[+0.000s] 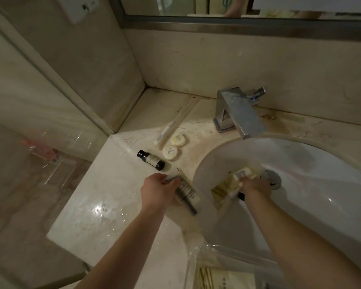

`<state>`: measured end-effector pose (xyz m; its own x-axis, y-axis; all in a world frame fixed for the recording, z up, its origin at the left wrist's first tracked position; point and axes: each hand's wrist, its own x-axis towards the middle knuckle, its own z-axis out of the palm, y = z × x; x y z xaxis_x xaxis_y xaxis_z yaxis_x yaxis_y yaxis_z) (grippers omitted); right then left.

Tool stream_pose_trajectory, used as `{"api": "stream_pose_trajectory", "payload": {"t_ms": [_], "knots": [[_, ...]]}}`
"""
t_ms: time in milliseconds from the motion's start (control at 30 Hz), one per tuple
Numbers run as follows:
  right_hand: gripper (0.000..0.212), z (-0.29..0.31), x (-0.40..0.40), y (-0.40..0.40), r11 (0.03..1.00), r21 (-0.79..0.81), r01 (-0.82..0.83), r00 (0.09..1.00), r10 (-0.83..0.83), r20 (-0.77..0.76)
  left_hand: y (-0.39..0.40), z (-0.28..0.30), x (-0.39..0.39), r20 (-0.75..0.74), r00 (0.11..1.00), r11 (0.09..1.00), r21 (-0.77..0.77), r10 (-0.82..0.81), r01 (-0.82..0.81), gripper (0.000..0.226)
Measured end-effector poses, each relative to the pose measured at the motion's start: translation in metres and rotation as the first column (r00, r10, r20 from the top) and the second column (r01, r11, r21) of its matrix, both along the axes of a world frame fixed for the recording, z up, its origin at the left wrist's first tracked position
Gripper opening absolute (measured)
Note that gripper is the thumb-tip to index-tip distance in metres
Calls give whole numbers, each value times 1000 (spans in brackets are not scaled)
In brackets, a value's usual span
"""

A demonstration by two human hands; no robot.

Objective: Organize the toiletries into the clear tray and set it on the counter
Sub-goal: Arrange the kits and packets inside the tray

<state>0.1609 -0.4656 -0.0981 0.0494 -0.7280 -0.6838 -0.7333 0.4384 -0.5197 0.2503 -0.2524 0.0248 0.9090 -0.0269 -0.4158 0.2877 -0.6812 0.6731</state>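
Beige marble walls (258, 65) meet in a corner at eleven o'clock, above a pale stone counter (104, 184) — glossy, with a bright glare spot. A steel-framed mirror (238, 24) runs along twelve o'clock; the white basin (300, 163) and chrome faucet (236, 111) sit toward two o'clock — dim light overall.

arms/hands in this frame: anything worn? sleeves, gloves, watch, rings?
Nothing worn that shows. Both forearms are bare up to the bottom edge of the picture, no sleeves in view. Left hand and right hand have no gloves, and no watch or bracelet at either wrist. Rings: cannot tell, fingers are blurred.
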Motion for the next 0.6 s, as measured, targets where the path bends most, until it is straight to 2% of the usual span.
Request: {"api": "stream_pose_trajectory", "payload": {"t_ms": [67,200,267,433,500,600], "knots": [[23,-1,-1,-4,995,55,88,994,-91,67,1,1,-1,-50,998,995,-93,24,-29,14],[17,-7,-10,-8,998,62,29,988,-38,147,3,11,-6,-173,981,945,-296,90,-139,15],[13,4,-18,-7,996,80,50,974,-66,216,3,18,-8,-200,975,918,-361,97,-166,16],[17,58,-44,10,998,21,61,894,-64,444,2,38,-19,-256,961,873,-440,104,-211,21],[25,78,-58,17,996,68,58,844,-86,530,0,46,-26,-287,956,874,-449,56,-186,24],[27,102,-79,23,968,222,118,768,-230,597,-5,57,-41,-341,940,853,-495,-18,-163,16]]}}
